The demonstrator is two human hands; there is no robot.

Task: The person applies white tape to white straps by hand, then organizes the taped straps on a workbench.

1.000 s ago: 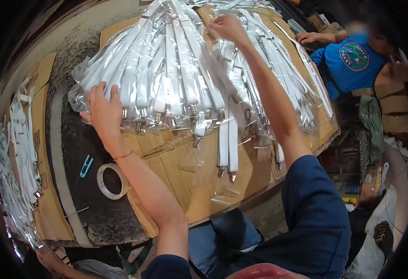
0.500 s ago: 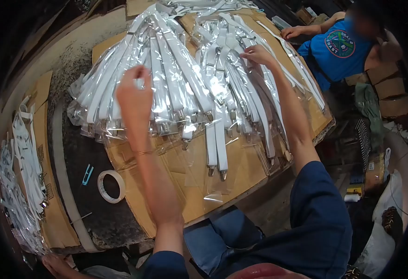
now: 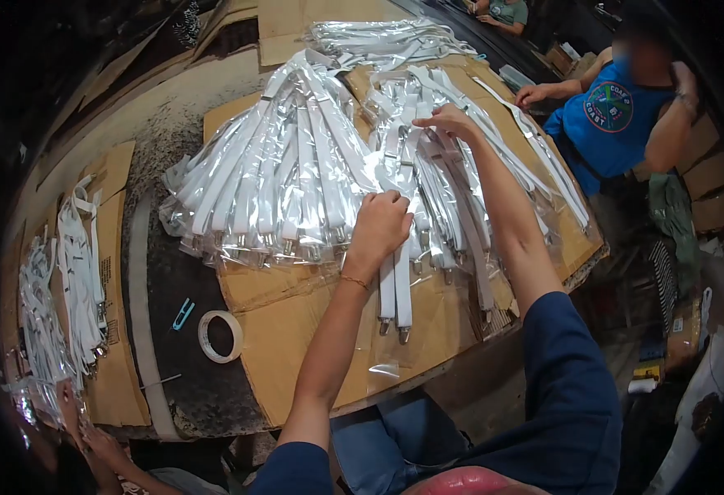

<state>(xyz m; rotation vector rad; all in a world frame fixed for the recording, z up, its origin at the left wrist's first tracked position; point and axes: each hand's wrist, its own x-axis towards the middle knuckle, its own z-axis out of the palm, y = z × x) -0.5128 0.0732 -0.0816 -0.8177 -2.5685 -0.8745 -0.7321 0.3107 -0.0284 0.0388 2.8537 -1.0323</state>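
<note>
White suspenders [image 3: 395, 289] with metal clips lie lengthwise in a clear plastic sleeve [image 3: 384, 369] over the cardboard. My left hand [image 3: 383, 227] is closed over their middle, fingers curled, with the paired straps and clips emerging below it. Higher up, my right hand [image 3: 449, 124] pinches at the upper end of these suspenders; its fingertips are partly hidden. Beside my left hand spreads a fanned heap of bagged white suspenders [image 3: 283, 165]. Under my right forearm lie more bagged straps [image 3: 453, 202].
A tape roll [image 3: 220, 336] and blue thread snips [image 3: 183, 314] rest on the dark tabletop. More suspenders [image 3: 81, 264] lie at the left, with another person's hands [image 3: 89, 433] near them. A person in a blue shirt [image 3: 605, 115] is at the right; another sits at the back.
My left hand has moved right and down from above the fanned heap onto the suspenders in front. My right hand stays at their upper end. The camera view has shifted slightly.
</note>
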